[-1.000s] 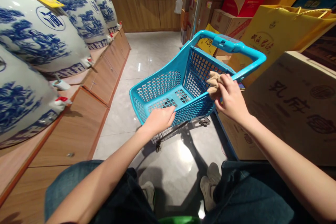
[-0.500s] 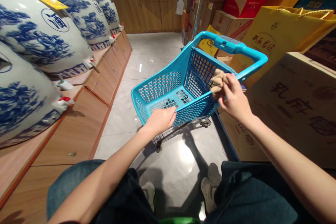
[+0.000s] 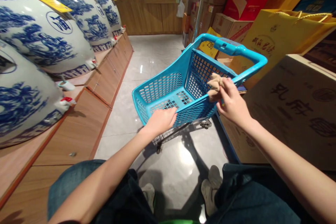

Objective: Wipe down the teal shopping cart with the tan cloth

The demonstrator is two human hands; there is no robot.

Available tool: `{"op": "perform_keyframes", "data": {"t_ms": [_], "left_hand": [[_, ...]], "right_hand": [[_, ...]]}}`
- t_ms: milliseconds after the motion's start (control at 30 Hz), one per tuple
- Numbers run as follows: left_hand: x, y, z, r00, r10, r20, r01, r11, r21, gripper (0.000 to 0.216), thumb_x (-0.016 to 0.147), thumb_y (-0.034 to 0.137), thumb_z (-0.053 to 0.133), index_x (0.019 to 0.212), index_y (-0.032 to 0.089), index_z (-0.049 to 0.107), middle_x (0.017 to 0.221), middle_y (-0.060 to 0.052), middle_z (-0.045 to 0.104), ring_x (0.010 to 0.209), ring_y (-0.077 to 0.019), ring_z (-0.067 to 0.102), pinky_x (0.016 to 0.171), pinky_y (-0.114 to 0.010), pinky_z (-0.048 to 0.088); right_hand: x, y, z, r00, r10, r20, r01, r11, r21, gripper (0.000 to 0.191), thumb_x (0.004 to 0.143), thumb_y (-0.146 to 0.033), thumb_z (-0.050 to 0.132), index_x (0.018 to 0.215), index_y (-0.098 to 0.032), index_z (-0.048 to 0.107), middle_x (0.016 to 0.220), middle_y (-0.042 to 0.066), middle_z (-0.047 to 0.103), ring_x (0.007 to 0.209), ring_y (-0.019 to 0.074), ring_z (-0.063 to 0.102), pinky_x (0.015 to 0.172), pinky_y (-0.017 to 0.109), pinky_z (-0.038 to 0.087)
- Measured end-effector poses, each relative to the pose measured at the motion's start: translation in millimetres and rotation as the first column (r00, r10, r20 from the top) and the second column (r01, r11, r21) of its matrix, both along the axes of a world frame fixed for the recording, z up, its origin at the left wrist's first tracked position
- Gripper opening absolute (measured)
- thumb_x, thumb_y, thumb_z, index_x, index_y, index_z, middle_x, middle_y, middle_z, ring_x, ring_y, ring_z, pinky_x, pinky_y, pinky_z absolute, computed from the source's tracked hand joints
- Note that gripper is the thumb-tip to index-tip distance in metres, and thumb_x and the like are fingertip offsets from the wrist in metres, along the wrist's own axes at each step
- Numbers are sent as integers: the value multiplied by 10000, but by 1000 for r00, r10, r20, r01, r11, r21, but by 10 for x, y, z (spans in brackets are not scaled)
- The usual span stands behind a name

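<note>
A blue plastic shopping cart (image 3: pixel 168 80) stands on the floor in front of me, its handle toward the right. My left hand (image 3: pixel 162 120) is closed round the near top rim of its basket. In my right hand (image 3: pixel 232 101) is a bunched beige cloth (image 3: pixel 215 84), pressed on the near rim close to the handle end. Folds of the cloth hang over the rim's inner side. The fingertips under the cloth are partly hidden. No goods show inside the basket.
Large blue-and-white jars (image 3: pixel 52 38) line a wooden cabinet (image 3: pixel 70 126) on the left. At the right are a cardboard box (image 3: pixel 294 108), a yellow gift bag (image 3: pixel 273 38) and stacked cartons. A counter (image 3: pixel 147 15) with packaged goods stands at the back.
My right hand has slid the cloth slightly left and down along the rim. The left hand keeps its hold, and the cart stays in place.
</note>
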State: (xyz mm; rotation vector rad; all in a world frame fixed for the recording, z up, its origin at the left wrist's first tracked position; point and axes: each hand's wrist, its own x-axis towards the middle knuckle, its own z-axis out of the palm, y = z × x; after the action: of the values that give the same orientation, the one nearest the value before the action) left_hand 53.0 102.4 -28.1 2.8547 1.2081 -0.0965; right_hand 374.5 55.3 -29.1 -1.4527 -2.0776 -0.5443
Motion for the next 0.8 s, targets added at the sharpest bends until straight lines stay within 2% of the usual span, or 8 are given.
{"op": "perform_keyframes", "data": {"t_ms": [67, 133, 233, 333, 400, 567, 667, 800], "left_hand": [[0, 4, -2, 1000, 0, 3, 0, 1000, 0, 313, 1103, 299, 344, 1191, 171, 616, 1079, -140, 795, 974, -295, 780, 788, -370, 577], [-2, 7, -8, 1000, -4, 1, 4, 1000, 3, 312, 1104, 302, 343, 1190, 173, 614, 1085, -135, 794, 978, -288, 779, 793, -363, 575], [-6, 5, -18, 1000, -3, -5, 3, 1000, 13, 313, 1107, 302, 339, 1197, 175, 611, 1079, -131, 795, 978, -281, 780, 787, -352, 573], [-5, -2, -18, 1000, -11, 0, 11, 1000, 11, 312, 1108, 298, 337, 1203, 174, 608, 1081, -125, 797, 972, -288, 785, 780, -362, 576], [1, -5, -9, 1000, -14, 2, 14, 1000, 8, 313, 1107, 297, 336, 1204, 171, 607, 1077, -125, 798, 970, -295, 787, 778, -369, 577], [14, -2, 7, 1000, -10, 4, 10, 1000, 13, 311, 1103, 290, 339, 1192, 166, 609, 1077, -135, 795, 987, -294, 784, 783, -361, 573], [8, 4, -4, 1000, -7, 8, 7, 1000, 15, 303, 1101, 292, 343, 1189, 174, 608, 1080, -134, 793, 988, -282, 780, 785, -347, 569], [-2, 7, -22, 1000, -5, 13, 4, 1000, 13, 303, 1101, 298, 345, 1193, 177, 607, 1069, -132, 793, 982, -281, 779, 781, -349, 570]], "right_hand": [[-151, -14, -73, 989, 145, 27, -142, 986, -84, 738, 909, -146, 557, 1625, -110, 385, 1667, 234, 411, 1599, 385, 318, 1248, 607, 432], [-152, -5, -54, 981, 190, 30, -185, 975, -120, 679, 921, -161, 547, 1592, -119, 448, 1624, 209, 486, 1577, 357, 377, 1244, 564, 453], [148, 25, 130, 1000, -12, 27, 13, 1000, -29, 574, 945, -206, 551, 1514, -131, 549, 1572, 215, 537, 1528, 387, 445, 1240, 579, 442], [507, 35, 312, 964, -263, 18, 261, 962, 75, 598, 909, -235, 604, 1484, -77, 571, 1568, 282, 506, 1516, 505, 405, 1218, 682, 398], [591, 26, 336, 953, -304, -9, 304, 948, 91, 646, 901, -231, 599, 1514, -39, 531, 1589, 309, 465, 1532, 522, 365, 1231, 666, 390], [256, -7, 116, 995, -93, 30, 94, 995, -20, 757, 908, -226, 589, 1629, -139, 374, 1679, 231, 385, 1581, 471, 306, 1227, 733, 363], [102, -9, 71, 997, 44, 66, -37, 994, -104, 732, 901, -188, 587, 1611, -171, 411, 1648, 210, 453, 1574, 428, 350, 1221, 727, 384], [261, -3, 235, 997, -74, 26, 76, 995, -64, 501, 930, -206, 572, 1427, -203, 632, 1561, 162, 557, 1541, 400, 420, 1207, 619, 460]]}}
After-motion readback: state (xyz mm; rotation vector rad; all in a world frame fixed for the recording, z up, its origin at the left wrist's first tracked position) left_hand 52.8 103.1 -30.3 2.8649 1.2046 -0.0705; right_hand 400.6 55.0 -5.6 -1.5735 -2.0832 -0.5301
